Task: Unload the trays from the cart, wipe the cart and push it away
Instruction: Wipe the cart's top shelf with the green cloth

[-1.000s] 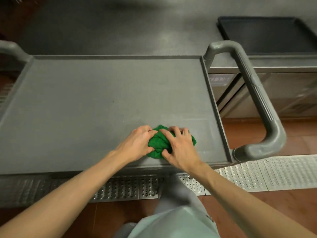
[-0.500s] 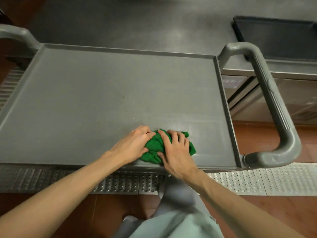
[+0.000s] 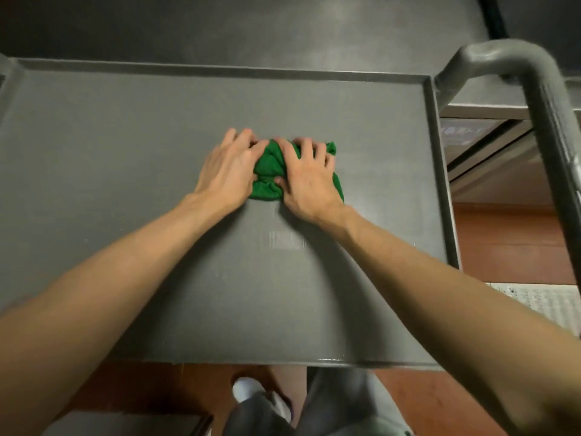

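The grey cart's top shelf (image 3: pixel 125 184) fills most of the view and carries no trays. A crumpled green cloth (image 3: pixel 268 171) lies near the shelf's middle, a little right of centre. My left hand (image 3: pixel 228 171) presses on the cloth's left side, fingers spread forward. On its right side rests my right hand (image 3: pixel 306 180), fingers over the cloth. Both arms stretch out over the shelf. A thin wet streak (image 3: pixel 286 243) shows on the shelf behind my hands.
The cart's grey handle (image 3: pixel 540 99) curves up at the right. A steel counter (image 3: pixel 251 29) runs along the far side, touching the cart's far rim. Reddish floor and a perforated metal drain grate (image 3: pixel 540 303) lie at the right. My legs and a white shoe (image 3: pixel 248 391) are below the near edge.
Both hands have pushed the green cloth away from the near edge toward the shelf's middle. My head has leaned forward over the cart, so the shelf looks larger.
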Tool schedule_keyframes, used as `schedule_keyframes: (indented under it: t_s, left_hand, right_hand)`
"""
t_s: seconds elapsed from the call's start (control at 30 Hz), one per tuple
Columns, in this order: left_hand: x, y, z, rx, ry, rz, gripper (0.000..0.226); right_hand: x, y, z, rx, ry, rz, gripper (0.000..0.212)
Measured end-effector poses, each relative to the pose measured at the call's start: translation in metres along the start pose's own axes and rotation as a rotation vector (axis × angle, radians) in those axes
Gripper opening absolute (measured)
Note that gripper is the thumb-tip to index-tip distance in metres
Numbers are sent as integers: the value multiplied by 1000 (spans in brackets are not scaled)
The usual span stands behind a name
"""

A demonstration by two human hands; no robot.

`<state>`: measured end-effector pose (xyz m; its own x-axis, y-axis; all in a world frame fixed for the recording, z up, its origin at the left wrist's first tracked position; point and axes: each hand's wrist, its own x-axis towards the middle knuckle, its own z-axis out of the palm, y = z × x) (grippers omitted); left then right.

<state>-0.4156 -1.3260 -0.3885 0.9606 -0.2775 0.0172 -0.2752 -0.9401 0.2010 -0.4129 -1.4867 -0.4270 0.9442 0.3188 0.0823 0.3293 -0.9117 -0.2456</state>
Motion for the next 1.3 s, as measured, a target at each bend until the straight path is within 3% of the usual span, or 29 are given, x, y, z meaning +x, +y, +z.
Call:
schedule_keyframes:
  t_s: [0.3,0.43,0.73,0.9,1.03,1.3]
  left_hand:
    - [87,-37,0,73,85,-127,60]
    - [111,-49,1,84,129,-207,54]
    - [128,-67,1,27,134,-193,50]
    - [103,-53,-11,27,32,-134,40]
    - [49,-24,-9,-59,-57,12,42]
    - [-27,85,9,-129,-258,441,35]
  right_hand:
    - [115,37,4,-125,92,-173,66]
    - [151,37,6,-119,90,-185,66]
    - [155,27,12,-80,110,-94,62]
    - [118,28,-4,16,-6,-109,64]
    - [40,29,-14,24,-20,-118,66]
    - [-159,50,-44,80,-5,169,64]
